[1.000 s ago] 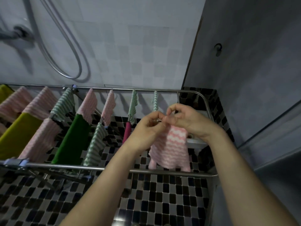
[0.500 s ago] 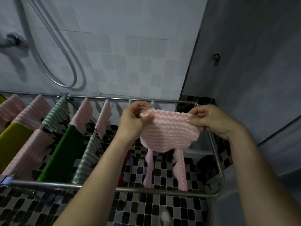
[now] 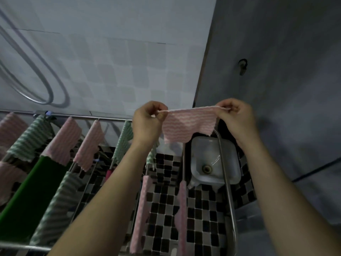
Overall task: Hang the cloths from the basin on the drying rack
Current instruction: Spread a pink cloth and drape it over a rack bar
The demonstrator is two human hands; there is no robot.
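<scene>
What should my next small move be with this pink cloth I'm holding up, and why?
Probably lower the pink cloth and drape it over the bare end rail. The left hand and right hand pinch its top corners, holding it spread above the rack's right end, and the rod beside it carries a cloth.

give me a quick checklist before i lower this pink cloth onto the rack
1. Grip: left hand and right hand each pinch a top corner of the pink cloth: ok.
2. Spread: the top edge runs straight between the hands, not bunched: ok.
3. Free place: the right end rail of the drying rack is bare: ok.
4. Lined up over a rail: cannot tell, a single view gives no depth.
5. Neighbour: the green striped cloth hangs right beside the left wrist; touching or apart: cannot tell.
</scene>
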